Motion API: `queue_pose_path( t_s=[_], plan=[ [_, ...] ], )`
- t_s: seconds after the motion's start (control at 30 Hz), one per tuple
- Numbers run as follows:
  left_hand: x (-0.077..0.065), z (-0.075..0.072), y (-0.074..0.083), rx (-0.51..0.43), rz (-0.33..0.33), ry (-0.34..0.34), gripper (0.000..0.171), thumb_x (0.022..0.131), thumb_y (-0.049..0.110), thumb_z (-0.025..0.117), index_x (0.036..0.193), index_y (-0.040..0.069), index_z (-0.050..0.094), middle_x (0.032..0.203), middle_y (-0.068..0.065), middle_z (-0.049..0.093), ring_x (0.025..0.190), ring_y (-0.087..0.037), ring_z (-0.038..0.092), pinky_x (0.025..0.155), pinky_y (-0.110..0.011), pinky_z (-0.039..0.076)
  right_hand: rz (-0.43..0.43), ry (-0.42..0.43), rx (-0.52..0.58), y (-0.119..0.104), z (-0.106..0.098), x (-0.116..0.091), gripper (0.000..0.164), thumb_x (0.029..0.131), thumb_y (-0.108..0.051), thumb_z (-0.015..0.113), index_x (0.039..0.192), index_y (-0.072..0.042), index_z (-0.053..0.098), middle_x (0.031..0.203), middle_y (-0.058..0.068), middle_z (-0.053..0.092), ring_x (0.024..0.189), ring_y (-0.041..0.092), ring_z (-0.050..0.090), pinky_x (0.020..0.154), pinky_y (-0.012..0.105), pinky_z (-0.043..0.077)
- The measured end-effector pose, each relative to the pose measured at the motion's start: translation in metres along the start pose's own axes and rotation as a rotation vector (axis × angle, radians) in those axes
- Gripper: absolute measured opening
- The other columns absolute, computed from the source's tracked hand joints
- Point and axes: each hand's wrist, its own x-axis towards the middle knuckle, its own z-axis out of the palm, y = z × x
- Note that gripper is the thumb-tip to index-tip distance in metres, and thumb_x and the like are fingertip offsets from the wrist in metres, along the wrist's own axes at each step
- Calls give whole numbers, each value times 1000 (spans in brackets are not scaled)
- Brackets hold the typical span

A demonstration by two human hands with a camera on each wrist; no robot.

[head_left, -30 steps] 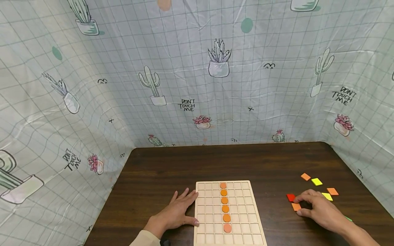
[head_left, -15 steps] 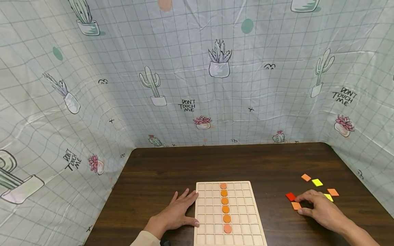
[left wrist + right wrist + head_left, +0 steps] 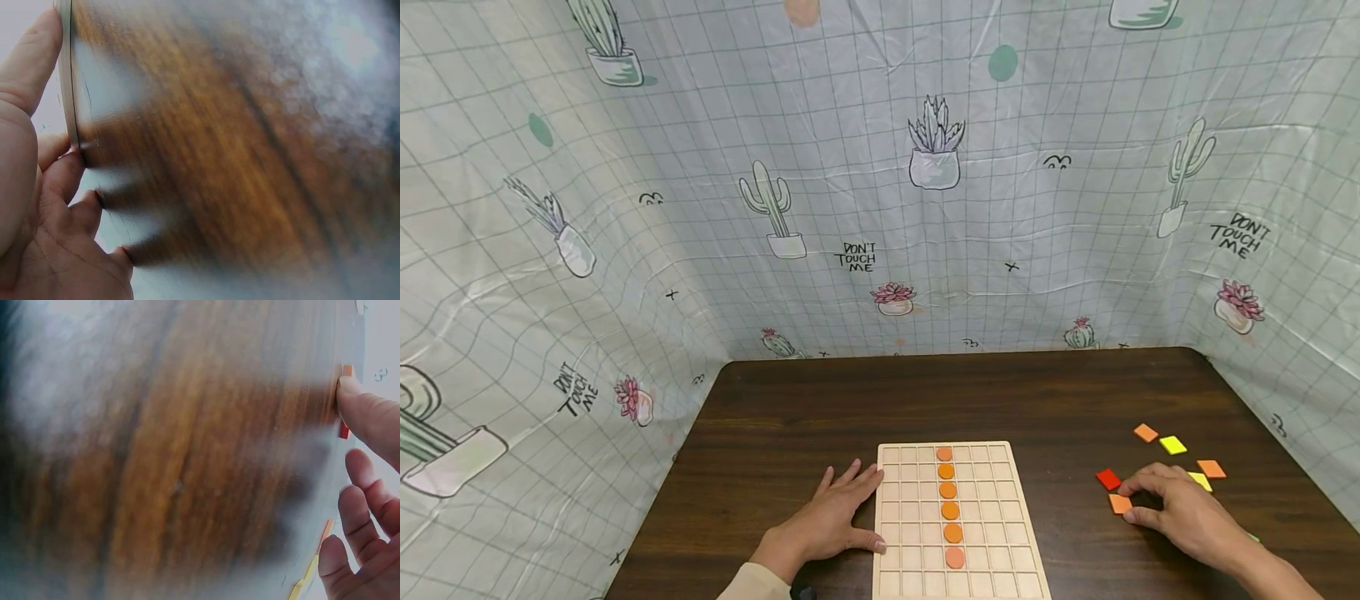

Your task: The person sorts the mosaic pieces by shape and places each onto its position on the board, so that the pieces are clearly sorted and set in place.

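An orange square tile (image 3: 1120, 504) lies on the table at the right, between the thumb and index finger of my right hand (image 3: 1180, 510), which pinches it at its edges. Just beyond it, near the index fingertip, is a red square tile (image 3: 1108, 480). In the right wrist view the thumb meets the orange tile (image 3: 348, 370), with the red tile (image 3: 344, 430) close by. My left hand (image 3: 831, 518) rests with spread fingers along the left edge of a pale wooden grid board (image 3: 910, 533). In the left wrist view its fingertips touch the board's side (image 3: 67, 81).
One column of the board carries several round orange discs (image 3: 950, 510), the nearest one paler (image 3: 954, 557). Past my right hand lie orange tiles (image 3: 1212, 468), yellow tiles (image 3: 1173, 445) and a mostly hidden green piece (image 3: 1253, 537). A printed curtain (image 3: 970, 217) surrounds the dark table (image 3: 805, 400).
The red tile has shifted slightly left and away from the orange one. The orange tile has slid a little toward me under my right fingers. My left hand and the board stay still.
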Motion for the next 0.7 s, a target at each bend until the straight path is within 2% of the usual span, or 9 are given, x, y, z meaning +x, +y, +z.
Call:
queue_pose_path(
  t_s=[0.17, 0.3, 0.4, 0.57, 0.7],
  plan=[
    [0, 0, 0, 1, 1, 3, 100, 88, 49, 81, 167, 14, 32, 174, -7, 28, 165, -34, 13, 130, -67, 0, -22, 26, -25, -1, 1, -1, 24, 81, -33, 90, 100, -34, 76, 107, -14, 69, 105, 27, 63, 84, 41, 55],
    [0, 0, -1, -5, -3, -3, 100, 88, 51, 79, 168, 14, 31, 175, -6, 27, 165, -33, 12, 130, -66, -1, -13, 28, -14, -3, 0, -1, 24, 81, -33, 90, 101, -33, 77, 108, -13, 71, 103, 25, 65, 81, 37, 56],
    [1, -1, -1, -9, -6, -5, 100, 88, 51, 79, 168, 14, 31, 175, -6, 26, 165, -33, 11, 130, -66, -1, 27, 2, 26, -6, -3, 0, 24, 83, -35, 89, 103, -31, 77, 108, -11, 73, 97, 17, 65, 76, 31, 55],
    [1, 0, -1, -9, -18, -9, 99, 89, 51, 79, 168, 15, 31, 175, -5, 26, 165, -31, 11, 131, -64, -2, 100, -57, 113, -12, -6, 4, 23, 88, -34, 86, 106, -24, 75, 94, -10, 70, 80, -1, 58, 66, 24, 50],
    [1, 1, 0, -9, -21, -8, 99, 89, 51, 79, 168, 15, 32, 175, -4, 26, 165, -31, 11, 131, -63, -2, 101, -39, 146, -16, -4, 4, 23, 90, -28, 85, 107, -18, 75, 89, -9, 69, 76, -6, 56, 65, 23, 51]
  ],
)
